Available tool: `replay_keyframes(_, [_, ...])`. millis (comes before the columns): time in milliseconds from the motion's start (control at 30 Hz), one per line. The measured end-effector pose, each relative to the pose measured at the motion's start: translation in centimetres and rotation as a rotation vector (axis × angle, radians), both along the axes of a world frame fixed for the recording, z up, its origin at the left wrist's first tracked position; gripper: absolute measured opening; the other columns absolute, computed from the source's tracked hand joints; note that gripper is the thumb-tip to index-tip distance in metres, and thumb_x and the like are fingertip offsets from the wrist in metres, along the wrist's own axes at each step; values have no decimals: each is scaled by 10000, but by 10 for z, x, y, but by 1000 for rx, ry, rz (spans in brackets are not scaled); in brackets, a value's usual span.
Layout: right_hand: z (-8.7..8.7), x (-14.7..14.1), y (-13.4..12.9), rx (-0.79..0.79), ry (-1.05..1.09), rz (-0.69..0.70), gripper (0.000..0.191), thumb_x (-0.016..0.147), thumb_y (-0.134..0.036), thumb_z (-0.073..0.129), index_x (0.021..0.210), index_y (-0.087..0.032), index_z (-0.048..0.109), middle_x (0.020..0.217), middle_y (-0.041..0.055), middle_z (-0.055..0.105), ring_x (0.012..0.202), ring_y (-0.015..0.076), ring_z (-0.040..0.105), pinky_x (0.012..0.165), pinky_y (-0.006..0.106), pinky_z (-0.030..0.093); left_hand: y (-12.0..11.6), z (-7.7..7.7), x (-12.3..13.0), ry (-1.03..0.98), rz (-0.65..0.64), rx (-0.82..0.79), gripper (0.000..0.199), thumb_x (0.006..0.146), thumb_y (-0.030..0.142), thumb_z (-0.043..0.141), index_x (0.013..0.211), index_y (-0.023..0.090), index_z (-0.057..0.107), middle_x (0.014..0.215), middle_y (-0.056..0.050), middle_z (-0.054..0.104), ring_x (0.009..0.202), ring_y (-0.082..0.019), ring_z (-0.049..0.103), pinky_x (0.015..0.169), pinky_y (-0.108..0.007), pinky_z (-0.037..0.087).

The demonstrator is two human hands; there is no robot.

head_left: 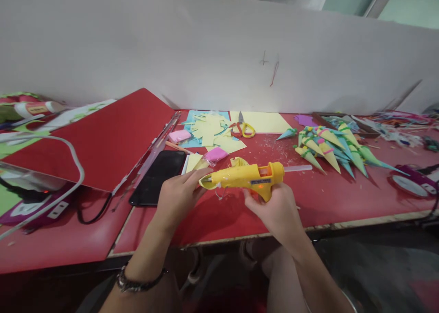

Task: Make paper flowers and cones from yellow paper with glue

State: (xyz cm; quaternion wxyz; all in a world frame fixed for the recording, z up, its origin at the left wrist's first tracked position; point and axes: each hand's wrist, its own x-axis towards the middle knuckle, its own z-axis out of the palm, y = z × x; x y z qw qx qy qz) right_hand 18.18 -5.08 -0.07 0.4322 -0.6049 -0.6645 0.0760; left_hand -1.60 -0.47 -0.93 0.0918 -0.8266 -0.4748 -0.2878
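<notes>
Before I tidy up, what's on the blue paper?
Yellow scraps lie heaped on the blue paper, with a pink packet at its left edge. The heap covers its middle, so anything underneath can't be seen.

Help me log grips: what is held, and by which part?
The right hand holds the yellow glue gun by its handle. The left hand is by the nozzle; whether it grips anything is unclear.

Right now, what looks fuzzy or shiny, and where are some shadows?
In the head view, the label on the yellow glue gun is too blurry to read; same view, pale sheen on the red tabletop at lower left, and soft shadows below the paper cones at right.
</notes>
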Motion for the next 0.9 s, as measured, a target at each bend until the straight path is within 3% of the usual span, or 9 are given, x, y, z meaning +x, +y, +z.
replay_keyframes(400, [6, 4, -5, -40, -22, 104, 90, 660, -175, 469, 635, -178, 556, 577, 24, 545, 524, 140, 503, 459, 245, 375, 0, 0, -3, 72, 81, 192, 262, 860, 242, 388, 883, 221, 648, 724, -22, 681, 588, -154, 599, 501, -242, 357])
replay_keyframes(700, [3, 8, -5, -62, -60, 134, 176, 641, -103, 442, 720, -185, 578, 657, 20, 572, 532, 127, 491, 487, 241, 355, 1, 3, -9, 92, 49, 170, 233, 826, 193, 413, 924, 220, 622, 784, -12, 687, 597, -150, 590, 486, -239, 348])
replay_keyframes(900, [5, 10, -7, -48, -140, 111, 259, 655, -108, 415, 803, -188, 612, 664, 26, 560, 547, 149, 502, 501, 253, 351, 3, 4, -10, 150, 62, 266, 234, 825, 177, 414, 882, 211, 638, 709, -12, 678, 542, -146, 571, 462, -234, 330])
